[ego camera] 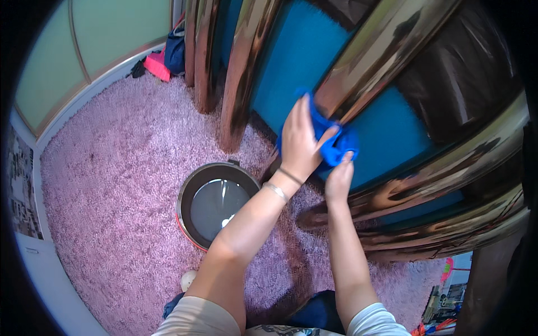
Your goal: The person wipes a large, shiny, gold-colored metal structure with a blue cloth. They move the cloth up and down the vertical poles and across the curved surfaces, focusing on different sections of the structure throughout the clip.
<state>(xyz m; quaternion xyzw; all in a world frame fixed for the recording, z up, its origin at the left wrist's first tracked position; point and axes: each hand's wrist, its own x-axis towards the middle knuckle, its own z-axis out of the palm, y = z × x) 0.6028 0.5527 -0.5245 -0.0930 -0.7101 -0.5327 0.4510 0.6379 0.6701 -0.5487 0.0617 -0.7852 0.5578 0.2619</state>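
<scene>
A blue cloth (pixel 321 130) is wrapped about the lower part of a shiny, brown, rounded post (pixel 378 59). My left hand (pixel 300 138) presses the cloth from the left side, its fingers stretched along it and the thumb apart. On the right, my right hand (pixel 341 174) grips the cloth's lower right edge between thumb and fingers. Left of my forearms, a round dark bucket (pixel 185 197) with grayish water in it stands on the pink shaggy carpet (pixel 117 189).
More glossy posts (pixel 241 75) rise on both sides, with a teal panel (pixel 298 54) behind them. Dark brown, leather-like material (pixel 458 75) lies upper right. A pink item (pixel 157 66) and a dark blue bag (pixel 175 52) are by the wall. A pale round object (pixel 188 279) lies below the bucket.
</scene>
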